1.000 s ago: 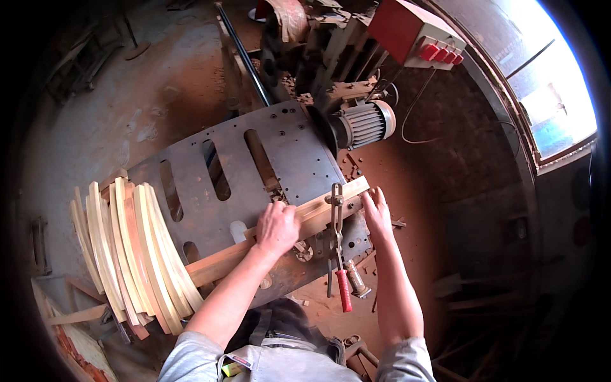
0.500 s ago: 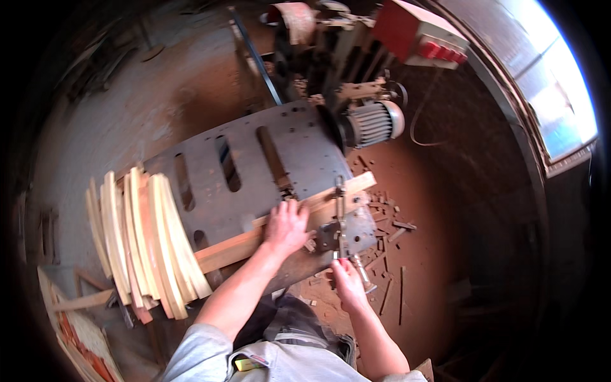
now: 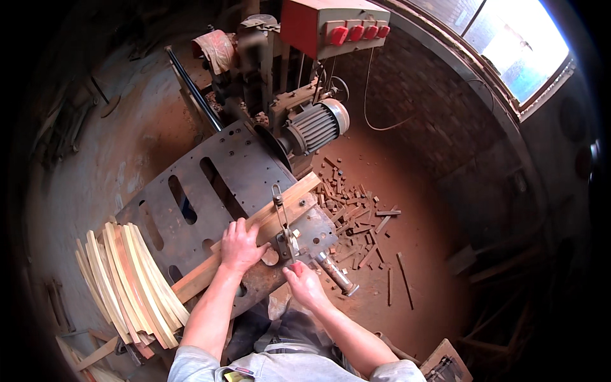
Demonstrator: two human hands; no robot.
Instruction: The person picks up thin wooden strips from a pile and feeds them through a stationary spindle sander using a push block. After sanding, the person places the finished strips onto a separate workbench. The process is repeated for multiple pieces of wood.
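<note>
A: Plank [image 3: 254,235] position?
B: Flat on the slotted table [image 3: 210,191] (diagonal); your left hand [image 3: 240,245] presses it, fingers spread. Your right hand [image 3: 304,284] curls loosely beside the clamp [image 3: 286,239], grip unclear

The left hand [image 3: 240,245] lies flat on a long wooden strip [image 3: 254,239] that runs slantwise across the grey slotted table [image 3: 210,191] toward the motor [image 3: 316,126]. The right hand [image 3: 304,284] sits at the table's near edge, fingers by the clamp [image 3: 286,232] standing over the strip, just beside a metal handle [image 3: 336,275]. Curved slats [image 3: 130,283] are stacked at the table's left end. Offcuts [image 3: 359,216] litter the red floor under a red switch box [image 3: 334,27]
</note>
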